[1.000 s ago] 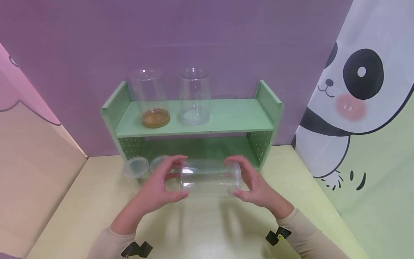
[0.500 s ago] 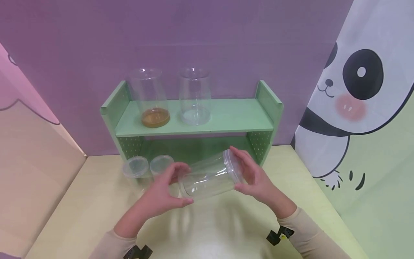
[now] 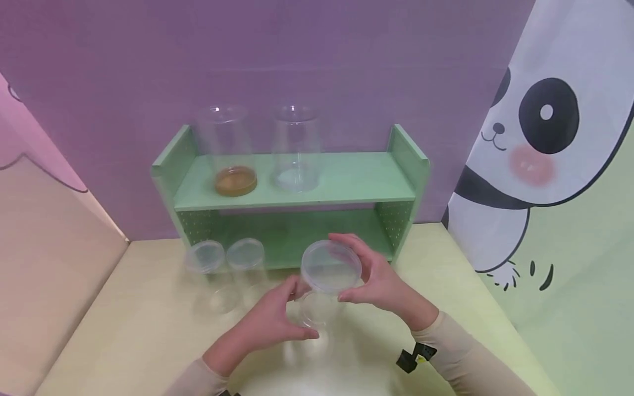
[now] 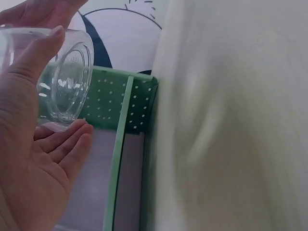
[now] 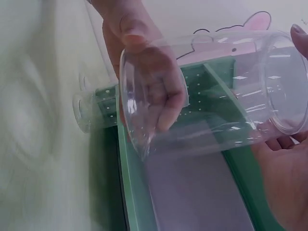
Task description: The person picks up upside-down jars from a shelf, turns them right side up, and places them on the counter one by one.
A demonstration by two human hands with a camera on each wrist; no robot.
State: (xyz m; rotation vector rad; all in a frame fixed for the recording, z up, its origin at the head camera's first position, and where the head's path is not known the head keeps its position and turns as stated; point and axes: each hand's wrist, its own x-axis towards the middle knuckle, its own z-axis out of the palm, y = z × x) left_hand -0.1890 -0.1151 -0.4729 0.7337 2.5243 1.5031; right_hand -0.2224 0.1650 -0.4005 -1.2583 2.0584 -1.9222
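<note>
Over the front of the table a clear, lidded plastic jar (image 3: 319, 311) is held in both hands, tilted with its pale translucent lid (image 3: 331, 267) up toward the head camera. My right hand (image 3: 381, 283) grips the lid end, fingers on the far side and thumb in front. Lower down, my left hand (image 3: 272, 319) holds the jar near its base, thumb and fingers on either side. The left wrist view shows the round jar base (image 4: 72, 82) between thumb and fingers. Through the jar's clear wall, the left hand (image 5: 151, 82) shows in the right wrist view.
Behind the hands stands a green two-tier shelf (image 3: 346, 176). On its upper board are a jar with a brown base (image 3: 235, 181) and a clear jar (image 3: 296, 148). Two lidded clear jars (image 3: 205, 257) stand on the table (image 3: 124, 319) at the shelf's front left.
The jar has turned from lying sideways to lid up, tilted. My left hand has moved right and down with its base; my right hand has stayed at the lid end.
</note>
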